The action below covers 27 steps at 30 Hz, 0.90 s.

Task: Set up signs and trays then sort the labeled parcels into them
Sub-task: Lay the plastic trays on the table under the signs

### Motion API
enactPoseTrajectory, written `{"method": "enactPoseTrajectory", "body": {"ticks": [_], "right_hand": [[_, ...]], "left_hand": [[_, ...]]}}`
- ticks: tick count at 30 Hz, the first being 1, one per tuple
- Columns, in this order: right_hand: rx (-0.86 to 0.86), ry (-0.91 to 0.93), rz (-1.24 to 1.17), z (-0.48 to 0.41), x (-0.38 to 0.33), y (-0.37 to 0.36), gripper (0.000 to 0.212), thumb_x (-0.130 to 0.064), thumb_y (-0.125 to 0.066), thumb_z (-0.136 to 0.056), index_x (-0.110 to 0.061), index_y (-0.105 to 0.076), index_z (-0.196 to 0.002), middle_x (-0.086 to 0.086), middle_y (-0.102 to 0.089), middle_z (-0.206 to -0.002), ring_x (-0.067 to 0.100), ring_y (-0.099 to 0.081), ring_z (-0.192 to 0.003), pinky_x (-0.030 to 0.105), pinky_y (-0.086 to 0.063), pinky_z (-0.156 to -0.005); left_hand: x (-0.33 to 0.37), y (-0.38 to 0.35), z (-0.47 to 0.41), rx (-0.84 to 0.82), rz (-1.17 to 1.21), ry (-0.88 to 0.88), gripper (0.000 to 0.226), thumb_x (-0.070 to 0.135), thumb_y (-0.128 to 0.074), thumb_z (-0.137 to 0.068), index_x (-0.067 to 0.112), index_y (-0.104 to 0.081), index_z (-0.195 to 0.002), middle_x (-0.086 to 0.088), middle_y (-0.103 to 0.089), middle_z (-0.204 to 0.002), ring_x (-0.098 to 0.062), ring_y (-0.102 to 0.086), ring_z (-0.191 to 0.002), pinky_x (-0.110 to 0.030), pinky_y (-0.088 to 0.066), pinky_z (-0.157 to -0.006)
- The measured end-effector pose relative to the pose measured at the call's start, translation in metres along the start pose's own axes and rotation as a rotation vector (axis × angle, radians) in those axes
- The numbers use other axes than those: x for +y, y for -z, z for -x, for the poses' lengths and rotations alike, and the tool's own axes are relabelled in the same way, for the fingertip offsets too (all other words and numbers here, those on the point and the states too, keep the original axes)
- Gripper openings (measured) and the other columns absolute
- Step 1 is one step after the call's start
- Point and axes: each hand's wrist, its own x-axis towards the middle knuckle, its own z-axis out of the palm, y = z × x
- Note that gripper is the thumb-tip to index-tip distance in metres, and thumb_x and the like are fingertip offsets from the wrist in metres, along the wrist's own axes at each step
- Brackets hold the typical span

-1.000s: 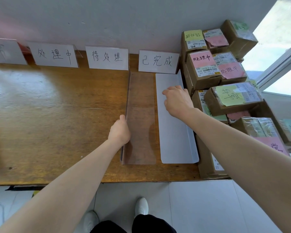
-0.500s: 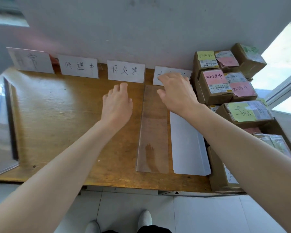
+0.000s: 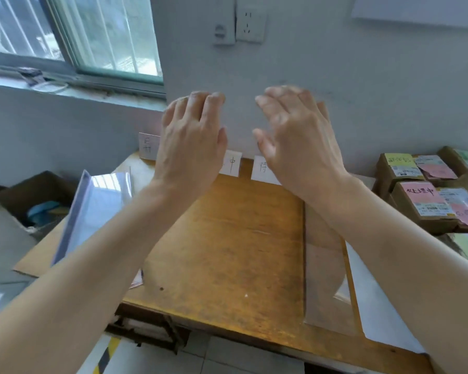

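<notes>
My left hand (image 3: 191, 141) and my right hand (image 3: 295, 139) hover empty above the wooden table (image 3: 227, 244), fingers spread, raised in front of the wall. White paper signs (image 3: 231, 164) with handwritten characters stand along the table's back edge, partly hidden by my hands. A clear tray (image 3: 324, 279) and a white tray (image 3: 373, 300) lie flat side by side on the table's right part. More clear trays (image 3: 92, 211) lean stacked at the left edge. Cardboard parcels (image 3: 422, 201) with pink and yellow labels sit piled at the right.
A window (image 3: 73, 36) is at the upper left and a wall socket (image 3: 250, 25) above the table. An open cardboard box (image 3: 35, 201) with blue tape rolls stands left of the table. Tiled floor shows below the front edge.
Both hands have lifted off the trays and signs and now hang in the air. The view has swung up and left, bringing the window and the left stack of trays into sight.
</notes>
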Motion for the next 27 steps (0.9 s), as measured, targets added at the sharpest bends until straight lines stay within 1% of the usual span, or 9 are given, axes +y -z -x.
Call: {"method": "enactPoseTrajectory", "body": {"ticks": [5,10,12,16,20,22,25,27], "right_hand": [[0.036,0.042,-0.03,-0.022,-0.063,-0.012,0.047,-0.013,-0.071,-0.078,0.003,-0.059,-0.12,0.02,-0.06,-0.123,0.037,-0.053,-0.117,0.047,-0.042,-0.095],[0.07,0.103,-0.084,-0.041,-0.114,-0.025,0.047,-0.014,-0.069,-0.078,0.003,-0.058,-0.121,0.021,-0.06,-0.123,0.039,-0.053,-0.117,0.05,-0.041,-0.096],[0.081,0.131,-0.117,-0.05,-0.131,-0.031,0.047,-0.017,-0.064,-0.08,0.003,-0.058,-0.121,0.021,-0.06,-0.123,0.039,-0.053,-0.117,0.05,-0.04,-0.097],[0.088,0.202,-0.196,-0.066,-0.158,-0.049,0.047,-0.022,-0.058,-0.081,0.001,-0.059,-0.122,0.02,-0.06,-0.123,0.038,-0.053,-0.118,0.05,-0.038,-0.099],[0.026,0.288,-0.287,-0.074,-0.176,-0.087,0.045,-0.02,-0.063,-0.081,-0.001,-0.059,-0.121,0.017,-0.062,-0.12,0.035,-0.054,-0.115,0.047,-0.04,-0.098],[-0.065,0.298,-0.354,-0.076,-0.185,-0.113,0.042,-0.017,-0.066,-0.082,-0.002,-0.06,-0.12,0.015,-0.063,-0.118,0.034,-0.056,-0.112,0.045,-0.042,-0.096],[-0.387,0.292,-0.39,-0.071,-0.199,-0.16,0.035,-0.022,-0.057,-0.091,-0.007,-0.056,-0.122,0.011,-0.059,-0.124,0.029,-0.051,-0.115,0.04,-0.041,-0.096],[-0.557,0.284,-0.395,-0.061,-0.206,-0.19,0.033,-0.024,-0.053,-0.093,-0.007,-0.056,-0.121,0.01,-0.059,-0.121,0.028,-0.049,-0.112,0.04,-0.043,-0.094]], "left_hand": [[-0.058,0.037,0.012,0.04,-0.055,-0.003,0.035,0.013,-0.055,-0.084,0.003,-0.053,-0.117,-0.015,-0.058,-0.115,-0.034,-0.053,-0.107,-0.04,-0.036,-0.096],[-0.104,0.07,0.025,0.096,-0.112,-0.017,0.036,0.017,-0.051,-0.086,0.003,-0.05,-0.119,-0.016,-0.057,-0.115,-0.033,-0.052,-0.108,-0.043,-0.036,-0.098],[-0.121,0.08,0.03,0.135,-0.16,-0.022,0.036,0.017,-0.052,-0.085,0.005,-0.047,-0.119,-0.017,-0.057,-0.115,-0.033,-0.051,-0.107,-0.044,-0.037,-0.098],[-0.155,0.088,0.043,0.142,-0.272,0.035,0.037,0.019,-0.049,-0.085,0.005,-0.046,-0.119,-0.018,-0.056,-0.115,-0.032,-0.05,-0.107,-0.043,-0.036,-0.098],[-0.183,0.082,0.065,0.105,-0.37,0.116,0.036,0.02,-0.045,-0.084,0.004,-0.048,-0.116,-0.018,-0.057,-0.111,-0.03,-0.047,-0.104,-0.042,-0.036,-0.096],[-0.197,0.076,0.08,0.062,-0.407,0.167,0.034,0.017,-0.047,-0.083,0.004,-0.05,-0.114,-0.017,-0.058,-0.109,-0.031,-0.05,-0.101,-0.041,-0.034,-0.095],[-0.219,0.063,0.111,-0.062,-0.447,0.315,0.034,0.011,-0.056,-0.079,0.002,-0.055,-0.111,-0.018,-0.06,-0.106,-0.036,-0.057,-0.096,-0.046,-0.042,-0.089],[-0.232,0.053,0.135,-0.157,-0.44,0.429,0.034,0.009,-0.061,-0.079,0.0,-0.057,-0.112,-0.018,-0.061,-0.105,-0.037,-0.059,-0.096,-0.049,-0.044,-0.088]]}}
